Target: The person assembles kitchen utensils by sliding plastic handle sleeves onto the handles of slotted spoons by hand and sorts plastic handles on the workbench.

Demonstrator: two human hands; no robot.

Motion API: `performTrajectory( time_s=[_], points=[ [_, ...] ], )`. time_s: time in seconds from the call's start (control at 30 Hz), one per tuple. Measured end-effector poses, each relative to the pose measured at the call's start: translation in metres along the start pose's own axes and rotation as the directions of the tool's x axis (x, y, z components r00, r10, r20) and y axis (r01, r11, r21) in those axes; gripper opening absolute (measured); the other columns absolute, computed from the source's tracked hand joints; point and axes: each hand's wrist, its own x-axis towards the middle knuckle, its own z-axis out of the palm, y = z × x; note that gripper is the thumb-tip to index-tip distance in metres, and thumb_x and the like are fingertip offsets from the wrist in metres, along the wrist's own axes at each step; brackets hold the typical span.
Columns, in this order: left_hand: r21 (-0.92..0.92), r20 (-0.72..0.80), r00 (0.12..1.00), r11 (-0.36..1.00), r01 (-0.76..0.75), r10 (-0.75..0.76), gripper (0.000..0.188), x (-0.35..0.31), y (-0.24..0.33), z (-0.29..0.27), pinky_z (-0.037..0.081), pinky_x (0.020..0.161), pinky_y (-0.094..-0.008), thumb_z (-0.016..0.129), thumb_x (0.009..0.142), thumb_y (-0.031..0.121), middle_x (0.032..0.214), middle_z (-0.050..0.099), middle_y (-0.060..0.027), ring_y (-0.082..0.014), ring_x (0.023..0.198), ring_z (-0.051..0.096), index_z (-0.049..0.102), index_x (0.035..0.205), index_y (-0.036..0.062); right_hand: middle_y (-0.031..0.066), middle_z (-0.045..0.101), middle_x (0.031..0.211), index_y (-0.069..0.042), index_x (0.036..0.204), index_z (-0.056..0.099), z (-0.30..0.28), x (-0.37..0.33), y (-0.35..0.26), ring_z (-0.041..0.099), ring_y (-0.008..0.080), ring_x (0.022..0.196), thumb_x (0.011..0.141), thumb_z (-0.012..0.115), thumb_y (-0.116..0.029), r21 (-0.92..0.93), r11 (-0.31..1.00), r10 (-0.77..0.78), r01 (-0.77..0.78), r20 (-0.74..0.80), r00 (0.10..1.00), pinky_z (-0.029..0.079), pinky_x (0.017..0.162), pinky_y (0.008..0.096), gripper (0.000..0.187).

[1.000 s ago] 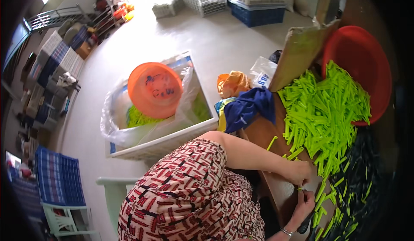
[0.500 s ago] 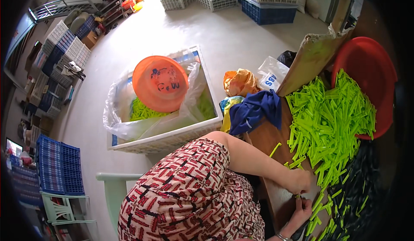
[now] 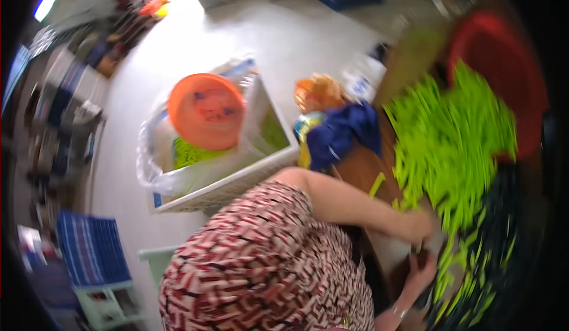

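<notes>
My left hand [image 3: 417, 227] is closed over the brown table [image 3: 354, 184], its fingers pointing down. Just below it my right hand [image 3: 422, 269], with a bracelet at the wrist, reaches up with thumb and finger bent. The fingertips of both hands nearly meet around a tiny piece, too blurred to name. Beyond the hands, a big heap of lime-green plastic strips [image 3: 453, 141] covers the table. Loose green strips [image 3: 468, 272] lie to the right of my right hand among dark pieces [image 3: 501, 224]. One lone strip [image 3: 377, 184] sits near my left forearm.
A red basin [image 3: 504, 64] leans behind the heap beside an upright board [image 3: 415, 58]. A dark blue cloth [image 3: 344, 135] hangs at the table's edge. On the floor, an orange basin [image 3: 206, 109] sits in a lined white crate [image 3: 237, 180]. Blue crates [image 3: 95, 248] stand left.
The whole view has shifted and blurred with head motion. My hands stay close together, with my right thumb and finger now looking more apart. The heap and basins look unchanged.
</notes>
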Motion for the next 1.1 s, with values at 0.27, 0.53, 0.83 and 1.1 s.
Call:
performTrajectory(
  time_s=[0.27,0.53,0.83,1.1],
  points=[
    [-0.031,0.004,0.993,0.993,-0.117,0.117,0.013,-0.017,-0.016,-0.056,0.053,0.079,-0.0416,0.072,0.086,0.01,0.091,0.066,-0.0135,-0.0331,0.09,0.065,0.073,0.097,0.0042,0.0063,0.066,0.085,-0.012,0.084,0.075,0.013,0.019,-0.039,0.064,0.0313,0.089,0.072,0.083,-0.025,-0.202,0.961,-0.21,0.19,-0.085,0.974,0.045,0.081,0.0431,0.02],
    [-0.109,0.085,0.996,0.994,0.028,-0.019,0.012,-0.019,0.002,-0.06,0.05,0.08,-0.0436,0.073,0.087,0.015,0.087,0.062,-0.0141,-0.0341,0.091,0.062,0.072,0.092,0.0042,0.002,0.066,0.08,-0.009,0.079,0.07,0.013,0.009,-0.03,0.063,0.0247,0.08,0.069,0.087,-0.021,-0.136,0.973,-0.205,0.187,-0.139,0.969,0.043,0.08,0.0375,0.023],
    [0.048,0.107,0.992,0.996,-0.077,0.072,0.012,-0.009,0.009,-0.061,0.051,0.079,-0.0416,0.074,0.085,0.011,0.093,0.061,-0.0121,-0.0329,0.09,0.061,0.071,0.095,0.0049,0.0019,0.065,0.079,-0.008,0.078,0.069,0.011,0.015,-0.028,0.062,0.0242,0.079,0.07,0.086,-0.022,-0.088,0.956,-0.289,0.281,-0.095,0.953,0.042,0.083,0.0379,0.023],
    [0.085,0.096,0.98,0.979,-0.184,0.176,0.011,-0.006,-0.004,-0.054,0.048,0.079,-0.0443,0.075,0.08,0.013,0.088,0.063,-0.0077,-0.0331,0.088,0.06,0.071,0.09,0.0101,0.011,0.067,0.071,-0.008,0.079,0.069,0.007,0.033,-0.032,0.065,0.0327,0.07,0.084,0.076,-0.027,-0.06,0.997,-0.038,0.043,0.081,0.996,0.048,0.069,0.0445,0.021]
  ],
)
